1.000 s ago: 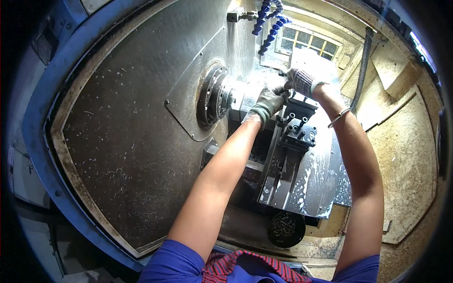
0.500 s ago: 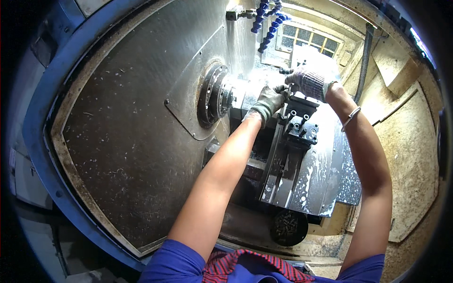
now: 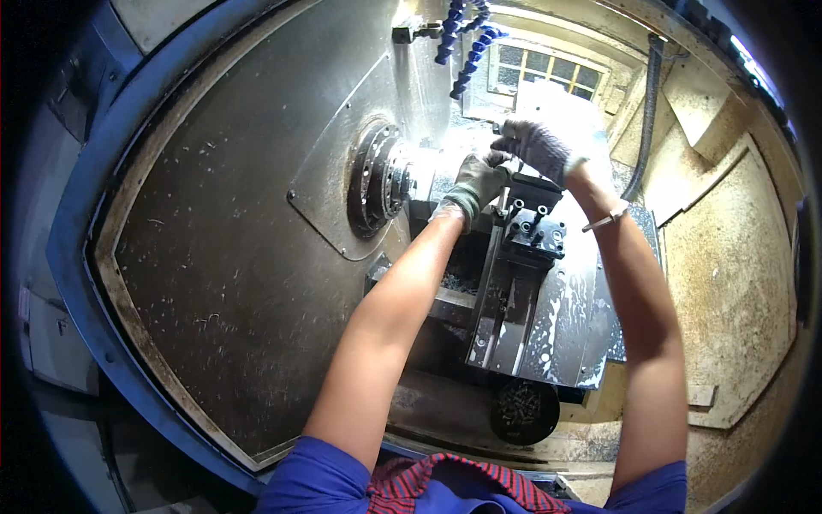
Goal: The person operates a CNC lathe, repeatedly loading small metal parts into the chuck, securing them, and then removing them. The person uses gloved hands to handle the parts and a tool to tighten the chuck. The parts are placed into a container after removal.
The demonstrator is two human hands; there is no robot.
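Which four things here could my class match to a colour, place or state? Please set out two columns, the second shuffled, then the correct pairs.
Things
1. Left hand
2. Bracelet
3. Segmented hoses
4. Round dark dish

Descriptions
A. Blue, near the top of the view
B. Low in the view, holding small pieces
C. In a greenish-grey glove
D. Around the right forearm

Pairs: 1-C, 2-D, 3-A, 4-B

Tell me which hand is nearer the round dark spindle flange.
Left. The left hand is right of the spindle flange, apart from it; the right hand is farther right, beyond the left one.
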